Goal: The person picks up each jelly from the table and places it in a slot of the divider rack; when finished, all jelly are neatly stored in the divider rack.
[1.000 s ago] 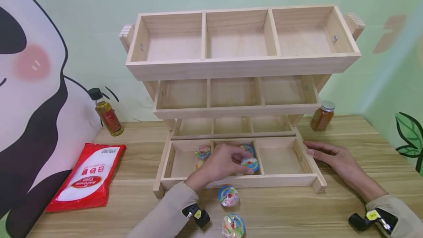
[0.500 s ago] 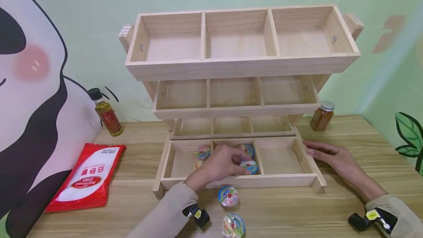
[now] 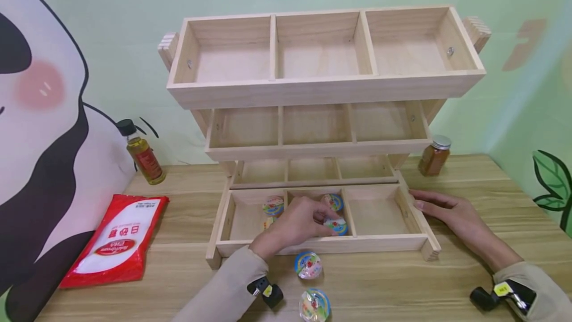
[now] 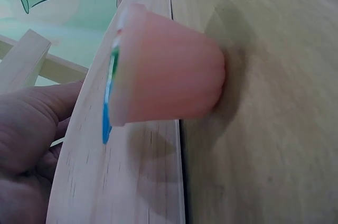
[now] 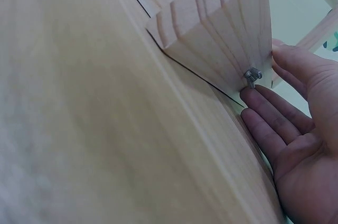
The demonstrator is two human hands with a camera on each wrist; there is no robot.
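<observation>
My left hand (image 3: 297, 220) reaches into the middle compartment of the bottom wooden tray (image 3: 357, 245) and pinches a jelly cup (image 3: 337, 226) with a blue printed lid. Behind that cup, in the same compartment, lies another jelly cup (image 3: 332, 202). The left compartment has a jelly cup (image 3: 273, 205) and a yellowish piece (image 3: 269, 222) partly hidden by the hand. At the rack's right side, my right hand (image 3: 456, 217) touches the wooden side rail with fingers fairly straight; the right wrist view shows the fingertips (image 5: 252, 96) by a metal bolt (image 5: 252, 75).
Two jelly cups stand on the table before the tray, one nearer the rack (image 3: 308, 265) and one nearer me (image 3: 315, 305). A red and white bag (image 3: 116, 240) and an oil bottle (image 3: 145, 155) are at left, a lidded jar (image 3: 434, 157) at right. Upper trays (image 3: 326, 91) overhang the bottom one.
The pinched jelly cup has come down slightly in the middle compartment, with the left hand still on it. The right hand keeps its place at the rack's side.
</observation>
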